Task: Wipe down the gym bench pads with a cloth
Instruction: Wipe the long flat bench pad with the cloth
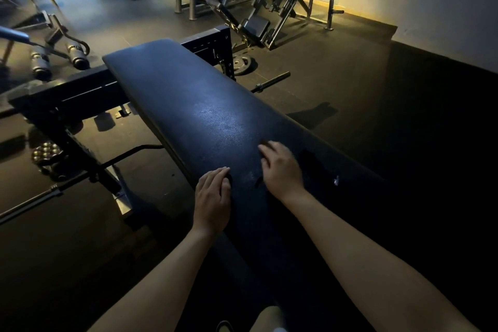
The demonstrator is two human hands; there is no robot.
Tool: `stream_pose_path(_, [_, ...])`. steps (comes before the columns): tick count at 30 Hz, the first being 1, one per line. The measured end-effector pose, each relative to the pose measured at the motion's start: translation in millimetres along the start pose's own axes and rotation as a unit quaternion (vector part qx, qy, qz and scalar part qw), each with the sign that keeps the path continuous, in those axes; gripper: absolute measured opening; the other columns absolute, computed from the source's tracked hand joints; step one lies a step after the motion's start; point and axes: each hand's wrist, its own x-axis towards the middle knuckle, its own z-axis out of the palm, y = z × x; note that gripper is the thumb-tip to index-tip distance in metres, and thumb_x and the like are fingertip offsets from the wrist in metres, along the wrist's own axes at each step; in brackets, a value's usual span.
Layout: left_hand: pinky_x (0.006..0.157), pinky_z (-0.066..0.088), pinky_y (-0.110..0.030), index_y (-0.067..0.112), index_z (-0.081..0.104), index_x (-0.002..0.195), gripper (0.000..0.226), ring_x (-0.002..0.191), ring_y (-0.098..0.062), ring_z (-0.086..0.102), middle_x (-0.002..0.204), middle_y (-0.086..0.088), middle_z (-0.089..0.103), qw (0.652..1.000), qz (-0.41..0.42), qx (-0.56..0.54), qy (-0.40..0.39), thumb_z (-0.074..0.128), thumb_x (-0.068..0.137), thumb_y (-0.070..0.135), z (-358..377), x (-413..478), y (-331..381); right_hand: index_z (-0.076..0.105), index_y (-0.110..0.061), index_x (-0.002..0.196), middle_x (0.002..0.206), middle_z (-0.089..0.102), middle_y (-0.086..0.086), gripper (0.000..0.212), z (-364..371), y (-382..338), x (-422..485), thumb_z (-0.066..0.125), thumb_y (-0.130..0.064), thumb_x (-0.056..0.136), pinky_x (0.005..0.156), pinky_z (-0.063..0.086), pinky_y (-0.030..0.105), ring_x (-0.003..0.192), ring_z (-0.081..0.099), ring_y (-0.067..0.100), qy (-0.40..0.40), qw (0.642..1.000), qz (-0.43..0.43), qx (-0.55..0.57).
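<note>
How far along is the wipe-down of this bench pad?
Done: unclear; the bench pad shows sheen mid-length, no clear wiped edge. In hand: right hand presses on it, a dark shape under its fingers, possibly the cloth; left hand rests at its edge. Left: a white speck beside the right hand.

A long black bench [188, 105] runs from near centre toward far left, its pad catching a pale sheen midway. The left grip [213, 197] lies palm down at the pad's left edge, fingers relaxed. The right grip [280, 167] presses the pad just to the right, fingers bent. Whether the dark patch [310, 159] beside it is cloth or shadow is too dim to tell. A plate [242, 65] lies on the floor [336, 75] beyond.
</note>
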Motion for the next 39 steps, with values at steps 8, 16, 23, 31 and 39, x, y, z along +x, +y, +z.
stream_pose_path(8, [0.116,0.032,-0.039,0.011,0.064,0.133,0.055,0.13,-0.022,0.048,0.137,-0.004,0.062,1.0,0.004,0.003,0.0,0.029,0.101,0.041,2,-4,0,0.068,-0.017,0.13,0.14,0.06,0.004,0.037,19,-26,-27,0.059,-0.016,0.094,0.113,0.038,0.032,0.13,0.054,0.021,-0.069,0.995,-0.037,0.064])
stream_pose_path(16, [0.119,0.03,-0.04,0.011,0.06,0.137,0.056,0.137,-0.018,0.042,0.142,-0.004,0.058,1.0,-0.004,-0.005,0.0,0.028,0.102,0.041,-1,-17,-7,0.068,-0.015,0.127,0.135,0.061,0.009,0.035,16,-14,-21,0.059,-0.013,0.093,0.111,0.041,0.039,0.126,0.055,0.029,-0.041,0.995,-0.076,0.056])
stream_pose_path(23, [0.122,0.014,-0.023,0.016,0.049,0.147,0.055,0.142,0.007,0.022,0.151,0.007,0.045,0.999,-0.04,-0.018,-0.004,0.028,0.103,0.042,-7,-40,1,0.059,-0.019,0.138,0.146,0.052,0.005,0.04,16,-17,-21,0.054,-0.02,0.099,0.113,0.034,0.034,0.136,0.046,0.023,-0.081,0.996,-0.015,0.037])
stream_pose_path(31, [0.124,0.015,-0.025,0.017,0.041,0.153,0.053,0.149,-0.001,0.02,0.155,0.013,0.034,0.998,-0.051,-0.042,-0.008,0.031,0.104,0.036,-6,-58,-3,0.064,-0.021,0.13,0.134,0.062,0.0,0.034,20,-48,-51,0.056,-0.017,0.097,0.102,0.048,0.037,0.122,0.058,0.02,-0.112,0.977,-0.143,0.108])
stream_pose_path(39, [0.12,0.009,-0.018,0.018,0.042,0.153,0.045,0.145,0.005,0.015,0.16,0.005,0.037,0.998,-0.061,-0.005,-0.024,0.039,0.109,0.027,-13,-56,6,0.06,-0.023,0.135,0.145,0.046,0.005,0.037,1,13,-15,0.049,-0.032,0.101,0.113,0.029,0.04,0.133,0.041,0.027,-0.039,0.994,0.009,-0.102])
